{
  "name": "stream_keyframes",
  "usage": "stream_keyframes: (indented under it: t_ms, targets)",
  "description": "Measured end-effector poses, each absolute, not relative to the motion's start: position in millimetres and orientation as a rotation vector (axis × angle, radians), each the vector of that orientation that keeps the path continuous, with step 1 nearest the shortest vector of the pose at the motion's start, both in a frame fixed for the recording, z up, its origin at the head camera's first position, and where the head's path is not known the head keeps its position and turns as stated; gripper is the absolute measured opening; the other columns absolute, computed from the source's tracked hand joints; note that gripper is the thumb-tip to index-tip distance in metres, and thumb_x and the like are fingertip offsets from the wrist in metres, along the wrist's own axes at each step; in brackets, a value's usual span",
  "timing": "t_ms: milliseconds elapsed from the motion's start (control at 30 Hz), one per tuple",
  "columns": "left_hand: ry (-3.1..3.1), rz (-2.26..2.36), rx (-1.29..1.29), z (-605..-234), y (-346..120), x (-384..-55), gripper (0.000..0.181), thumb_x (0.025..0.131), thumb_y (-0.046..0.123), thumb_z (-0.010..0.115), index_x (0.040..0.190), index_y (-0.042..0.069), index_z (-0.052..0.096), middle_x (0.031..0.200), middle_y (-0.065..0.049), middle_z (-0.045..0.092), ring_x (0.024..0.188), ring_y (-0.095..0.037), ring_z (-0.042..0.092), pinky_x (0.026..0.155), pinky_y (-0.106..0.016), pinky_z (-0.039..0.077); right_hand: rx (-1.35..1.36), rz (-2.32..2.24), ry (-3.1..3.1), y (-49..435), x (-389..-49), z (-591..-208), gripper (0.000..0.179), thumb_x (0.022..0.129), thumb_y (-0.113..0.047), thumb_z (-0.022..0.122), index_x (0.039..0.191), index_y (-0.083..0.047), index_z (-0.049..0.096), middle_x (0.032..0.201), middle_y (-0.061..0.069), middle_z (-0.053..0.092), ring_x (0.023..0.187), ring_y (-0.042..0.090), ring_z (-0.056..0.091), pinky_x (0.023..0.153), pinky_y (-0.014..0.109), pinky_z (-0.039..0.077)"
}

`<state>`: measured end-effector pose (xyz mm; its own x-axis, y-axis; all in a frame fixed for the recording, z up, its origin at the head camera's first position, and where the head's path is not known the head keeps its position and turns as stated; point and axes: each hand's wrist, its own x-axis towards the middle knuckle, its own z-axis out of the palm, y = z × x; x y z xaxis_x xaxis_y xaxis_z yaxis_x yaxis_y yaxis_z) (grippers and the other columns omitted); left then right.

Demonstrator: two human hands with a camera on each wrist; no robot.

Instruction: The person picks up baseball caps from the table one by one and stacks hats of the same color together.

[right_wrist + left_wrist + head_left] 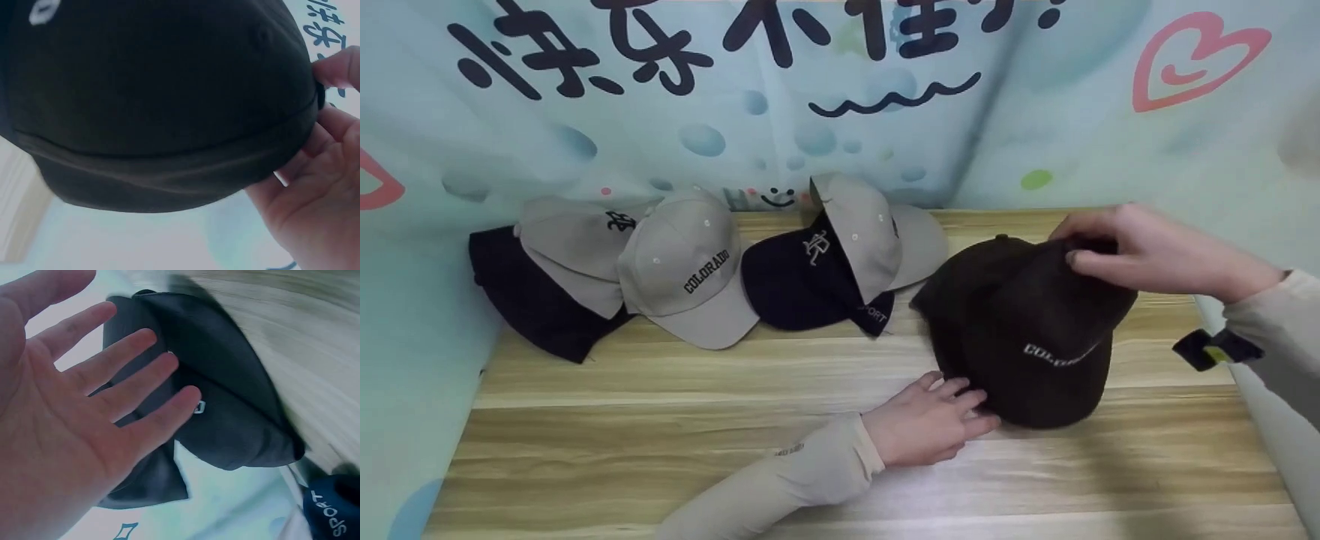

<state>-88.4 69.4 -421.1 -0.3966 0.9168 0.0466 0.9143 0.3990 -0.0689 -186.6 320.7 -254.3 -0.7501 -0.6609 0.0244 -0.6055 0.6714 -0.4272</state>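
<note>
Dark cap (1035, 315) in your right hand's (1155, 251) pinch: grip lightly. Your left hand (926, 420), spread and empty, can steady it.

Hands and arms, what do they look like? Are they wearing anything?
The left hand and right hand wear no gloves. The left sleeve is long and pale beige, with tiny dark marks too small to read. The right sleeve is pale too, with a dark thing bearing a yellow-green patch beside it.

three grey caps (577, 232) (686, 255) (870, 240), two navy (540, 296) (791, 281), two black (1042, 315) (960, 289), two hands (926, 427) (1170, 255)
</note>
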Motion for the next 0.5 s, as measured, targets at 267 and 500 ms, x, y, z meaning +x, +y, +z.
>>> stream_keyframes:
  t_ms: [267, 500]
  targets:
    - [-2.532, 0.051, -1.728, -423, 72, -91, 0.046, 0.096, 0.033, 0.053, 0.142, 0.032, 0.048, 0.149, 0.003, 0.04, 0.132, -0.024, 0.04, 0.099, -0.04, 0.04, -1.032, -0.612, 2.604, 316, -204, -286, 0.024, 0.096, -0.004, 0.053, 0.118, -0.007, 0.063, 0.107, 0.004, 0.065, 0.089, 0.014, 0.057, 0.077, 0.03, 0.045]
    - [-2.625, 0.097, -1.735, -432, 77, -94, 0.052, 0.095, 0.037, 0.057, 0.145, 0.036, 0.044, 0.154, 0.005, 0.031, 0.135, -0.024, 0.035, 0.098, -0.04, 0.04, -0.91, -0.63, 2.623, 322, -224, -316, 0.024, 0.097, -0.003, 0.051, 0.118, -0.002, 0.062, 0.115, 0.015, 0.063, 0.102, 0.027, 0.057, 0.085, 0.047, 0.043]
